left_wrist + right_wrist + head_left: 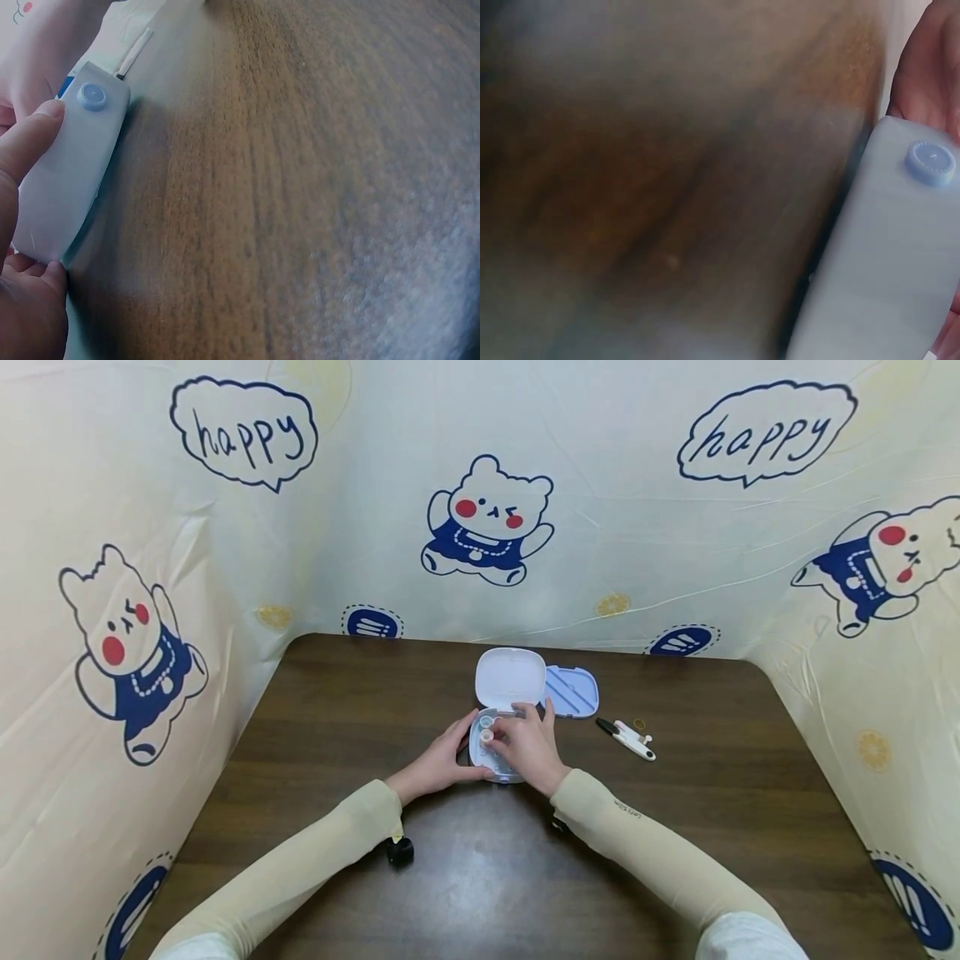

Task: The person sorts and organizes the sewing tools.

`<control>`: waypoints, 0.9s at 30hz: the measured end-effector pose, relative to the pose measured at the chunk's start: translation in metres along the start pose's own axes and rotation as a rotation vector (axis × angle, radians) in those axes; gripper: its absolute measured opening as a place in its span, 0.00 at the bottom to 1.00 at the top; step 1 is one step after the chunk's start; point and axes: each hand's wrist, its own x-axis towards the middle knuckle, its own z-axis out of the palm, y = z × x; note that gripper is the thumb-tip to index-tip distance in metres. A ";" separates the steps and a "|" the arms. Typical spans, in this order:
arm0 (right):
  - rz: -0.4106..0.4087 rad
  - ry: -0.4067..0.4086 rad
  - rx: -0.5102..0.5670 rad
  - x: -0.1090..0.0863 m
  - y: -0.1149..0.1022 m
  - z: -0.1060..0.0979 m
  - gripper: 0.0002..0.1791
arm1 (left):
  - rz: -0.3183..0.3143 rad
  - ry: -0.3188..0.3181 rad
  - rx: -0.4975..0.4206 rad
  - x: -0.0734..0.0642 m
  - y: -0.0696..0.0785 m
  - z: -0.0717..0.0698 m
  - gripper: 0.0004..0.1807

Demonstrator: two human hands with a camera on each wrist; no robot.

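Observation:
A small pale-blue hinged case (508,779) stands on the table with its white lid (511,677) raised. My left hand (438,762) grips the case from its left side, thumb at the front and fingers at the back. Over the case, my right hand (531,745) pinches a small round cream-coloured piece (487,737) like a spool seen end-on. Another round piece (486,722) with a pale-blue centre sits just behind it. The front wall of the case carries a round blue button (92,97), which also shows in the right wrist view. My right palm hides part of the interior.
Behind and right of the case lies a blue divided tray (573,692). A white tool with a black end (630,742), perhaps thread snips, lies right of it beside a thin yellowish ring (639,724). Patterned cloth (615,527) borders the brown table (360,693).

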 end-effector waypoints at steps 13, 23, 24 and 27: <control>0.055 -0.027 0.007 0.003 -0.009 -0.001 0.09 | -0.001 0.005 -0.007 -0.001 0.000 0.000 0.61; 0.045 -0.013 -0.038 0.002 -0.007 0.002 0.10 | 0.009 0.004 -0.007 -0.001 -0.001 0.000 0.61; 0.043 -0.015 -0.044 0.002 -0.007 0.002 0.10 | 0.011 0.005 -0.006 -0.001 -0.001 0.000 0.61; 0.038 -0.022 -0.052 0.002 -0.007 0.001 0.11 | 0.015 0.005 -0.002 -0.001 -0.001 0.000 0.61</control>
